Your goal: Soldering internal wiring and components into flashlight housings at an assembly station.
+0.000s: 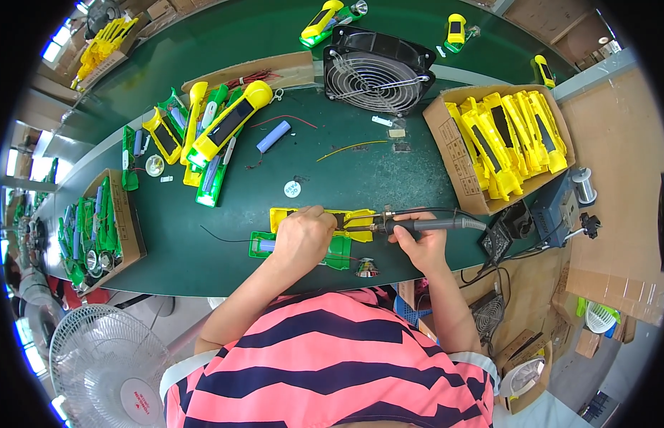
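Note:
My right hand (422, 239) grips the dark handle of a soldering iron (439, 224), its metal front end pointing left over a yellow flashlight housing (360, 215). Closed fingers of my left hand (305, 235) press down at the middle of that housing, beside the iron's tip; whatever they pinch is hidden beneath them. Just nearer to me lies a green flashlight shell (339, 252) with a blue battery cell (266, 245), partly covered by my left hand. A shiny reflector lamp head (367, 268) rests at the shell's right end, close to the table edge.
A carton of yellow housings (510, 143) stands right, near a blue soldering station (553, 210). Behind is a black fan (378, 71). Flashlights (232, 125) pile up at left, above a box of green shells (89, 232). A loose battery (273, 136) lies mid-table.

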Demonstrator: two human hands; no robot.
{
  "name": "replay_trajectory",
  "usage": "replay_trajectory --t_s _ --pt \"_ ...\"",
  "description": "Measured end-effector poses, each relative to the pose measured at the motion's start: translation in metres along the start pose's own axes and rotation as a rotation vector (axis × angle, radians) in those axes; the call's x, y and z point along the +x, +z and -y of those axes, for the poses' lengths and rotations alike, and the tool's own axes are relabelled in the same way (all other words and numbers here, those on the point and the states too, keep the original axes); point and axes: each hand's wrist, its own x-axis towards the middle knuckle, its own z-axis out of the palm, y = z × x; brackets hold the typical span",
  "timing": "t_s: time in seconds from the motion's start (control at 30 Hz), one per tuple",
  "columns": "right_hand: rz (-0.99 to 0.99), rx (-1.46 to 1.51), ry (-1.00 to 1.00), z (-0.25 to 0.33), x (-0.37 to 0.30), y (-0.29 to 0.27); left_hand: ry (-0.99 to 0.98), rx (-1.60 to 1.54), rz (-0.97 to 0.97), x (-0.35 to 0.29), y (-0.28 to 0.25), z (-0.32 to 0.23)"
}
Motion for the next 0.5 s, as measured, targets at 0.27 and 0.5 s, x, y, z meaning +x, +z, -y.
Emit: replay_trajectory --t_s 0.27,0.5 --pt "0.016 0.001 0.018 0.007 -0.003 -0.001 -0.026 0.046 0.043 0.0 0.0 0.0" --pt "-0.116 0.041 -0.175 0.016 -0.028 0.003 -0.017 0.038 0.007 -0.001 0.001 -0.001"
